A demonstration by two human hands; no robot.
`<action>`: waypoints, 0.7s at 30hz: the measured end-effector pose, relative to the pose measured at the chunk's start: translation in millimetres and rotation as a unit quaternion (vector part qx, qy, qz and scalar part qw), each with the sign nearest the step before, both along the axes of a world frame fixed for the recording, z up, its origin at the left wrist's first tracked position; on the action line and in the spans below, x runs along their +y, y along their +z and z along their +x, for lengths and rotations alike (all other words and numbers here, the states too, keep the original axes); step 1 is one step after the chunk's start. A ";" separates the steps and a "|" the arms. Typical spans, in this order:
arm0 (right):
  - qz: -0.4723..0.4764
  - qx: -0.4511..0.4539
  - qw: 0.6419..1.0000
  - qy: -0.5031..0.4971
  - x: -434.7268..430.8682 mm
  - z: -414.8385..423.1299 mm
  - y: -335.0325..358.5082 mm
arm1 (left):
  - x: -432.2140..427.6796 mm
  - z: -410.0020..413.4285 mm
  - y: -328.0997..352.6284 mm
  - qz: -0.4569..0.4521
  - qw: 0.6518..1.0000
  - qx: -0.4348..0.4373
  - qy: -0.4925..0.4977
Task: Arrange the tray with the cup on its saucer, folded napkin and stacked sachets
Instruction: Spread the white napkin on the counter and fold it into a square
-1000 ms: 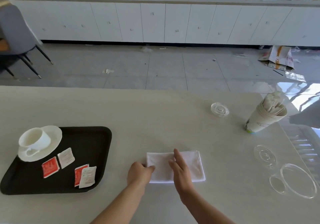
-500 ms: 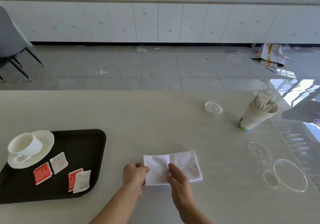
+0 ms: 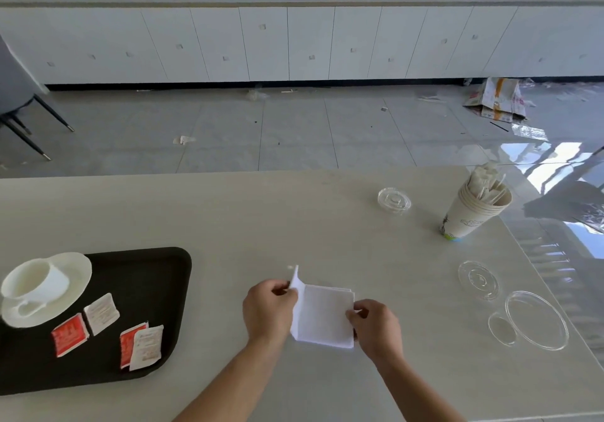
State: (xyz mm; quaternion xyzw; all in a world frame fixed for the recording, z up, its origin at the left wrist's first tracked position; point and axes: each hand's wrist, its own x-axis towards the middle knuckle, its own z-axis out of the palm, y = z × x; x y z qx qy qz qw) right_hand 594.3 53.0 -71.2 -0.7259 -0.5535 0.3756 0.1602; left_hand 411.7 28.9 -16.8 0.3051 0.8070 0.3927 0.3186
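left hand [image 3: 269,312] grip pinching napkin [image 3: 323,315] by its lifted left flap | right hand [image 3: 376,327] grip pinching its right edge | napkin: soft white square, on smooth pale counter [image 3: 294,225], bare room all round | black rounded tray [image 3: 147,278] well left of grip, near counter's front edge, holds glossy cup [image 3: 36,282] on saucer [image 3: 70,291]

Both bare forearms reach forward from the near edge, converging slightly. The left hand [image 3: 269,310] is curled, knuckles up, fingers [image 3: 282,287] pinched together at its far right tip. The right hand [image 3: 376,327] is curled likewise, its fingers [image 3: 354,315] pinched at its left side
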 end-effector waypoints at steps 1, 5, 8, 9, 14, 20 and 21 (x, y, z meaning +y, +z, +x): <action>-0.007 0.017 1.000 -0.010 0.4 0.4 -0.6 | 3.6 8.5 2.7 0.007 1.000 0.022 -0.021; -0.027 0.082 0.996 -0.030 1.3 3.6 -3.0 | 13.6 42.0 2.2 0.019 0.988 0.115 -0.097; -0.054 0.141 0.987 -0.055 4.0 8.0 -4.5 | 12.6 61.6 -9.1 0.035 0.971 0.174 -0.159; -0.064 0.154 0.984 -0.061 5.1 9.1 -4.8 | 10.7 66.8 -14.2 0.037 0.963 0.194 -0.182; -0.096 0.192 0.974 -0.080 11.0 10.2 -5.1 | -3.0 80.1 -40.9 0.025 0.913 0.292 -0.284; -0.112 0.212 0.968 -0.070 15.5 15.8 -6.8 | -26.9 77.8 -60.3 0.051 0.848 0.384 -0.361; -0.109 0.209 0.969 -0.069 16.1 16.3 -7.6 | -30.1 76.3 -63.1 0.053 0.841 0.393 -0.368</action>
